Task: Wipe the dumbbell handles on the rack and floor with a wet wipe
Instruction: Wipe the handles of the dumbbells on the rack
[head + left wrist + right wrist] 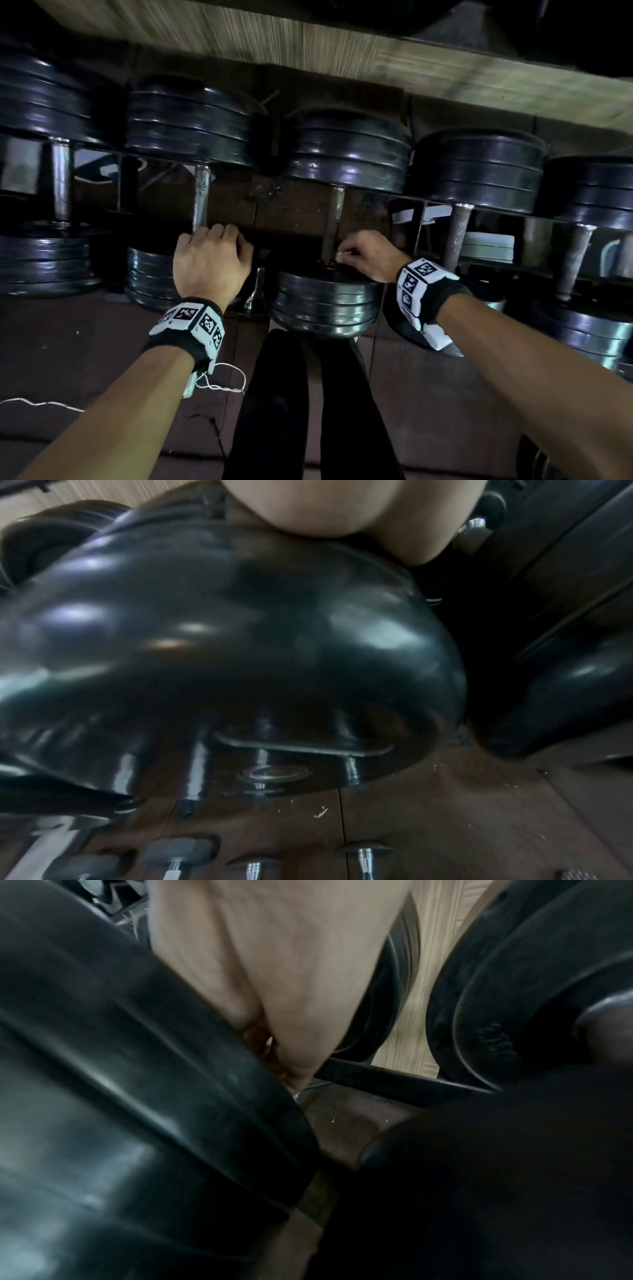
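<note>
Right hand grips wet wipe on dumbbell handle.

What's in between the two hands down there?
In the head view, between the left hand and the right hand there is a dark gap and the lower end of a metal dumbbell handle, which the right hand grips.

I am in a gym's weight area. A row of heavy black plate dumbbells sits on a low metal rack before me, over dark brown floor tiles, with a pale wood-grain wall on the far side.
</note>
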